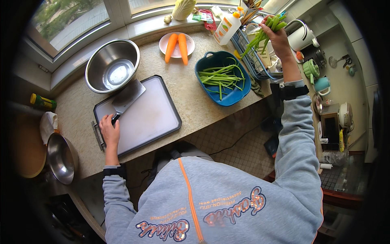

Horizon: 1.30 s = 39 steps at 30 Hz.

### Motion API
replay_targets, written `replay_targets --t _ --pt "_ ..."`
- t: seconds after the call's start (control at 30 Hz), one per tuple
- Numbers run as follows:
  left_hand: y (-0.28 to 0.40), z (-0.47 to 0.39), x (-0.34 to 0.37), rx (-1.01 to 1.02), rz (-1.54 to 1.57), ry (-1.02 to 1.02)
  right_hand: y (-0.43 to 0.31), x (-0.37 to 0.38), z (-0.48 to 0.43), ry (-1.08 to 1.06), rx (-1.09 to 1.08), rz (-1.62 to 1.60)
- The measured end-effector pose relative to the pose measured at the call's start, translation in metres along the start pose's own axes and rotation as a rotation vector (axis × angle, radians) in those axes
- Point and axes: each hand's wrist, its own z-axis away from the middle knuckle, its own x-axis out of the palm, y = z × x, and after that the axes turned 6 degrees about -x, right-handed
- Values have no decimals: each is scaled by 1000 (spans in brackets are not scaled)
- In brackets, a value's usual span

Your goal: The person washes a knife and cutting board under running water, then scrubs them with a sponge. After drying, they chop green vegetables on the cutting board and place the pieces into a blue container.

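My left hand [110,129] lies at the left side of a white chopping board [149,113] with a dark rim. The black handle of a cleaver [130,97] runs between its thumb and fingers; whether they grip it I cannot tell. The cleaver's blade rests flat on the board, beside a steel bowl [112,65] with a wet, shiny bottom. Raised at the upper right, my right hand [276,39] grasps a bunch of long green vegetable stems [259,38] above a blue wire dish rack [248,58]. More green stems [221,76] lie in a blue plastic basin [227,100].
Two carrots [176,47] lie across a small plate [190,50]. A pump bottle [226,29] stands beside the rack. On the windowsill sits a cabbage [183,9]. Another steel bowl [61,158] is at the left. A kettle [301,36] and green pot [310,68] stand at the right.
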Motion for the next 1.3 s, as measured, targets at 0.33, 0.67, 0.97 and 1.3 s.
replay_targets --t 0.33,0.67,0.97,1.3 --pt "59 7 -61 209 477 24 -61 195 16 -133 53 -861" --pt "96 8 -83 135 439 -115 -58 447 125 -145 655 -1499" --pt "18 8 -68 -9 185 -96 -56 506 153 -466 751 -1324" --pt "-34 17 -81 -58 -78 -276 35 475 109 -279 1021 -733"
